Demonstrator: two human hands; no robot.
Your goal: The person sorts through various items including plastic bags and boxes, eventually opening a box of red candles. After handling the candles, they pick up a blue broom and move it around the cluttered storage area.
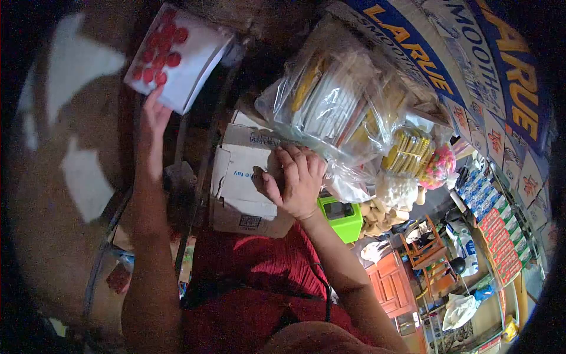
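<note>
At the upper left, my left hand [155, 115] reaches to the lower edge of a white, box-like surface [194, 65]. Several small red discs [162, 50] lie on it, and one fingertip meets the lowest disc. My left fingers are drawn together; what lies between them, if anything, is hidden. My right hand [296, 180] rests on a worn white and brown cardboard box [236, 177] in front of my body. Its fingers are spread over the box's right side, thumb apart. Blue print shows on the box.
Beyond the box lies a clear plastic bag [336, 88] of long packed items. Smaller bags [410, 150], a lime-green container [342, 219] and a blue-and-white printed banner [413, 47] are to the right. Wooden furniture [392, 283] and stacked cartons [498, 242] stand farther off.
</note>
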